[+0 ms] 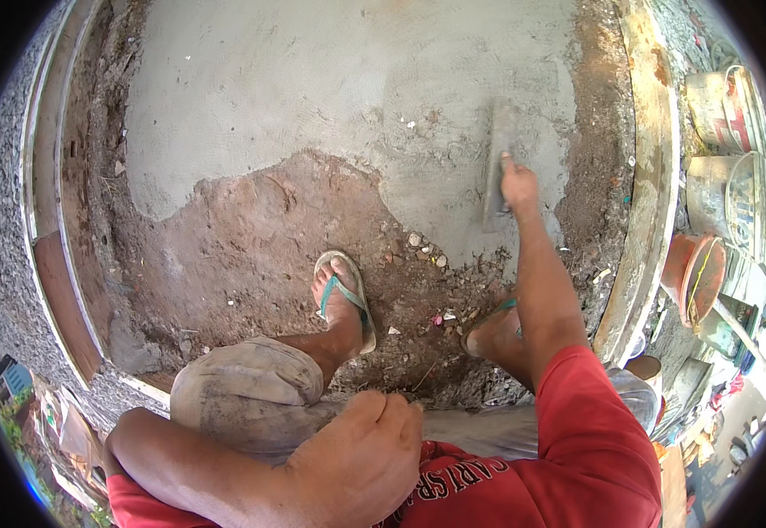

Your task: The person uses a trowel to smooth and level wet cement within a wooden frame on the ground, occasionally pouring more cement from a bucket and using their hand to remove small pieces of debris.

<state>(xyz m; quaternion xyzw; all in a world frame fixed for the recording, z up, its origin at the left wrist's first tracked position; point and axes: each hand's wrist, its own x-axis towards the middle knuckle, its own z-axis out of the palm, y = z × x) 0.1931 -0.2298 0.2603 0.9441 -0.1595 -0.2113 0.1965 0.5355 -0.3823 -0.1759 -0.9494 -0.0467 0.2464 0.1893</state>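
My right hand (518, 186) reaches forward, closed round the handle of a long rectangular steel trowel (493, 180). The trowel lies on a sheet of wet grey cement (268, 97), near its right side, and is slightly blurred. A ragged edge divides the cement from bare brown earth (242, 233) nearer to me. Close to my body, my left hand (361, 458) is folded into a fist above my lap. Its fingertips are hidden, so anything inside it cannot be made out.
Wooden boards border the ground on the left (73, 202) and right (651, 176). Outside the right board stand grey buckets (708, 194) and an orange bucket (678, 268). My sandalled foot (343, 304) rests on the earth, among small stones (414, 239) near the cement edge.
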